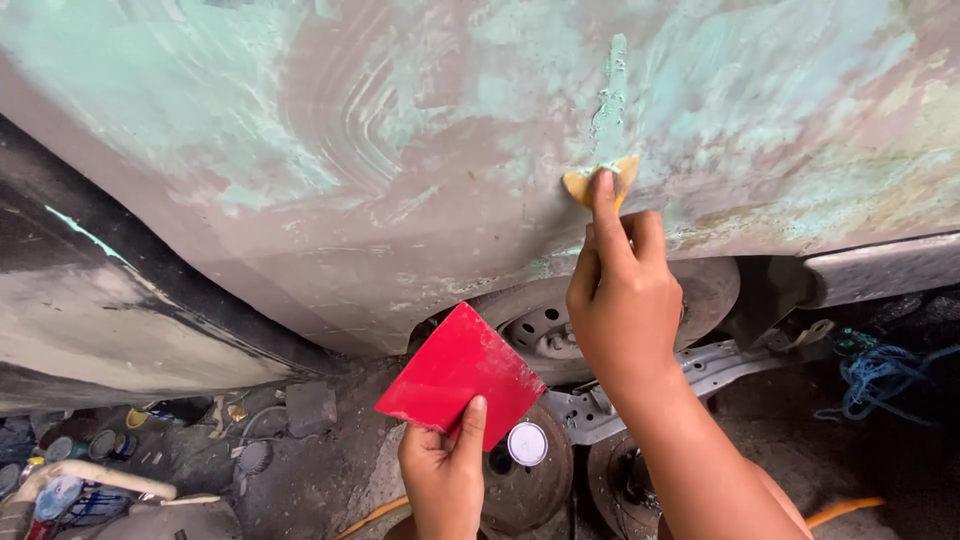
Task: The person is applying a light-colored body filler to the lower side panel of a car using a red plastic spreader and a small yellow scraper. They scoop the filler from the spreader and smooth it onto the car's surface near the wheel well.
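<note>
The right hand (622,300) reaches up and forward to the car panel (400,150), arm extended from the lower right, wrist bent back a little. Its forefinger lies straight along the back of a small tan spreader (600,182), pressing it flat to the panel; the other fingers curl beside it. The spreader sits just above the lower edge of the panel, over the wheel arch. A ridge of pale green filler (610,100) runs nearly upright from the spreader's top edge towards the upper edge of the panel, so its long axis lines up with the forefinger and forearm. The right hand is the nearer one to this ridge, touching its lower end through the spreader.

The left hand (445,470) hangs lower and well apart from the panel, closed on a corner of a red square board (460,375), thumb on top, the board tilted with one corner pointing up. Behind both hands a wheel (540,330) shows under the arch, and tins lie on the floor at the lower left.
</note>
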